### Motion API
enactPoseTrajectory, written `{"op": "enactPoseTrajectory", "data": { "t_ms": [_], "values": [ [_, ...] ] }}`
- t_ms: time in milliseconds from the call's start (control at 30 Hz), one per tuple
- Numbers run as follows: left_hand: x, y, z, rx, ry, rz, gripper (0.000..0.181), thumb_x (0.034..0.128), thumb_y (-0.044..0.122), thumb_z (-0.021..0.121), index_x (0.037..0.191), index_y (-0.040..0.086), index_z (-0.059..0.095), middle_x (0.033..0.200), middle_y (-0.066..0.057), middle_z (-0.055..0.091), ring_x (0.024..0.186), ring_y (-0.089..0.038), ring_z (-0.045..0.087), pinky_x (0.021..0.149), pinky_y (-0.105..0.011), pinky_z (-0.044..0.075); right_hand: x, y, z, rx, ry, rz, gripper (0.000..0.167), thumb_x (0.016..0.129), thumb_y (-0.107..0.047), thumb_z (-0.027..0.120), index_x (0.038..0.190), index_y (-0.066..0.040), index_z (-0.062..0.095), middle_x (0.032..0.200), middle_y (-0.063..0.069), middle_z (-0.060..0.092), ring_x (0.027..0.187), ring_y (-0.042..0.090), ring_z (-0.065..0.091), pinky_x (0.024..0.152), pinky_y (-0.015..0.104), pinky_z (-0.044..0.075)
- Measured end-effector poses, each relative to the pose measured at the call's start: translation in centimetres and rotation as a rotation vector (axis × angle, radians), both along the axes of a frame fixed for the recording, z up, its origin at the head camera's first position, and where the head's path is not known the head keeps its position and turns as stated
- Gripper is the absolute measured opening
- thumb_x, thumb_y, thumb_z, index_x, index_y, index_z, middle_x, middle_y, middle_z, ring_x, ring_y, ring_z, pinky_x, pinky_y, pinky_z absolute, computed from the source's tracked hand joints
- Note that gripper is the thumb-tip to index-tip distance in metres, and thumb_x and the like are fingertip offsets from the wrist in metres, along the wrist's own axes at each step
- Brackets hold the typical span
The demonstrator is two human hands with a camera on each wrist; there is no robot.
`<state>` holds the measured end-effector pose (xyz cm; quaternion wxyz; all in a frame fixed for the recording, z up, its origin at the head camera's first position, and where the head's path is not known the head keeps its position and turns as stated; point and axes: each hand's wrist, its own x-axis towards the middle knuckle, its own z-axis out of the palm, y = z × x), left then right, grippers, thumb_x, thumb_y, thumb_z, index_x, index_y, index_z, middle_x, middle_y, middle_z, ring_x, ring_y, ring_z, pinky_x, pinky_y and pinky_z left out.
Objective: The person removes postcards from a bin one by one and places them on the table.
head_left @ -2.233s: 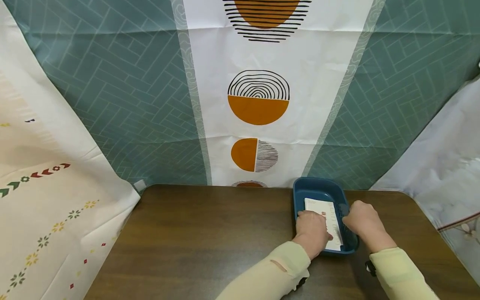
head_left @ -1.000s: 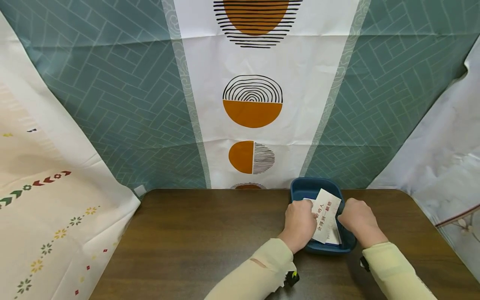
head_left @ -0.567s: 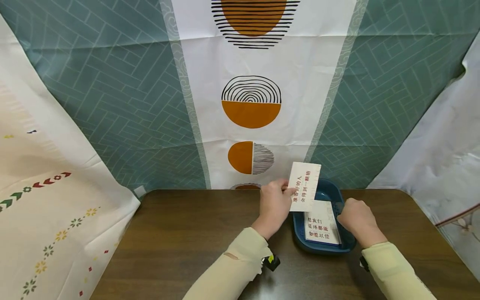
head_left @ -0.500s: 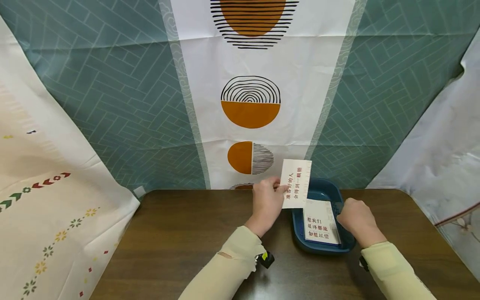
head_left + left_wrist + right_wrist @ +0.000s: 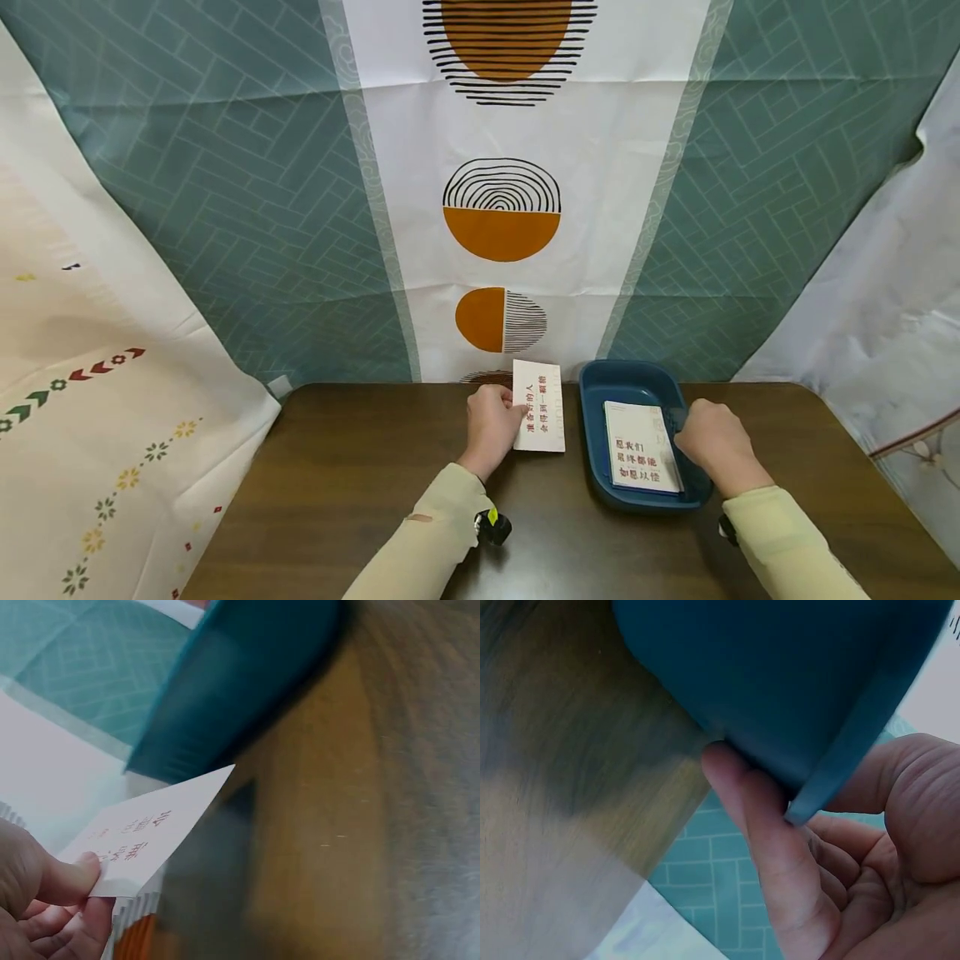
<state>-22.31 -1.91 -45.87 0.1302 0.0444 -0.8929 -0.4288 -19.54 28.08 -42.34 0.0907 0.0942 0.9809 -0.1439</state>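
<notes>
A white card (image 5: 540, 407) with red printed characters is pinched along its left edge between the thumb and fingers of my left hand (image 5: 491, 425). In the left wrist view the card (image 5: 161, 832) is tilted above the table. My right hand (image 5: 722, 446) grips the right rim of a blue plastic basket (image 5: 592, 442). The right wrist view has its thumb inside and fingers (image 5: 780, 847) outside the basket wall (image 5: 757, 697). Inside the basket lies a stack of similar white cards (image 5: 642, 446), the top one with red characters.
The basket stands on a brown wooden table (image 5: 360, 483), near its back edge. Behind hangs a green and white patterned cloth (image 5: 300, 208). Patterned white cloths flank the left (image 5: 112, 433) and right (image 5: 900, 333) sides.
My left hand reached into the basket, took a card off the stack and carried it out to the left, then lower over the table. My right hand kept its hold on the rim.
</notes>
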Motion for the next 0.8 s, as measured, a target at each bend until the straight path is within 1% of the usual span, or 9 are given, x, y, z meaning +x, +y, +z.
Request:
{"op": "enactPoseTrajectory", "data": {
  "t_ms": [100,200,300,433,500,600,800],
  "values": [
    [-0.2,0.4,-1.1,-0.027,-0.048,-0.008,0.018,0.0673,0.017,0.083,0.071,0.008,0.068,0.06,0.004,0.058,0.062,-0.011,0.052,0.052,-0.023,0.04,-0.2,0.2,-0.2,0.006,0.006,0.004,0.032,0.077,-0.011,0.064,0.097,0.013,0.058,0.074,0.018,0.057,0.06,0.026,0.051,0.047,0.032,0.043],
    [-0.3,0.8,-1.8,-0.044,-0.089,-0.012,0.019,0.0657,0.018,0.084,0.066,0.01,0.067,0.06,0.004,0.058,0.061,-0.012,0.053,0.052,-0.023,0.04,-0.3,0.3,-0.3,-0.002,-0.002,0.004,0.031,0.077,-0.011,0.064,0.096,0.013,0.059,0.073,0.017,0.057,0.059,0.026,0.051,0.047,0.032,0.043],
    [-0.5,1.3,-2.2,-0.055,-0.107,-0.015,0.022,0.0636,0.017,0.085,0.06,0.011,0.065,0.06,0.003,0.058,0.061,-0.013,0.053,0.052,-0.024,0.04,-0.5,0.4,-0.3,0.002,0.011,0.001,0.029,0.077,-0.012,0.064,0.093,0.012,0.06,0.071,0.017,0.057,0.059,0.026,0.051,0.046,0.032,0.043],
    [-0.2,1.6,-2.5,-0.084,-0.125,-0.01,0.028,0.0618,0.014,0.084,0.052,0.012,0.058,0.057,0.002,0.057,0.061,-0.014,0.053,0.053,-0.026,0.042,-0.6,0.3,-0.3,0.002,0.015,-0.005,0.028,0.077,-0.011,0.064,0.093,0.011,0.06,0.071,0.016,0.057,0.058,0.026,0.051,0.046,0.032,0.043],
    [-0.1,1.7,-2.7,-0.107,-0.135,-0.002,0.03,0.0613,0.013,0.083,0.05,0.012,0.056,0.056,0.002,0.057,0.06,-0.014,0.053,0.054,-0.027,0.044,-0.5,0.3,-0.3,-0.004,0.004,-0.007,0.028,0.078,-0.011,0.063,0.094,0.011,0.06,0.071,0.016,0.056,0.058,0.026,0.051,0.046,0.031,0.042],
    [0.0,1.8,-2.9,-0.123,-0.154,0.007,0.029,0.0614,0.013,0.083,0.051,0.012,0.056,0.056,0.001,0.057,0.059,-0.013,0.053,0.053,-0.027,0.044,-0.5,0.3,-0.3,-0.003,0.005,-0.007,0.028,0.077,-0.011,0.063,0.093,0.011,0.06,0.071,0.016,0.056,0.058,0.026,0.051,0.046,0.031,0.042],
    [0.0,1.9,-3.1,-0.129,-0.178,0.019,0.024,0.0634,0.013,0.083,0.06,0.01,0.06,0.059,-0.001,0.058,0.058,-0.014,0.055,0.051,-0.027,0.045,-0.6,0.3,-0.4,-0.001,0.007,-0.008,0.029,0.077,-0.012,0.063,0.094,0.012,0.059,0.072,0.017,0.057,0.059,0.026,0.051,0.046,0.032,0.044]
  ]
}}
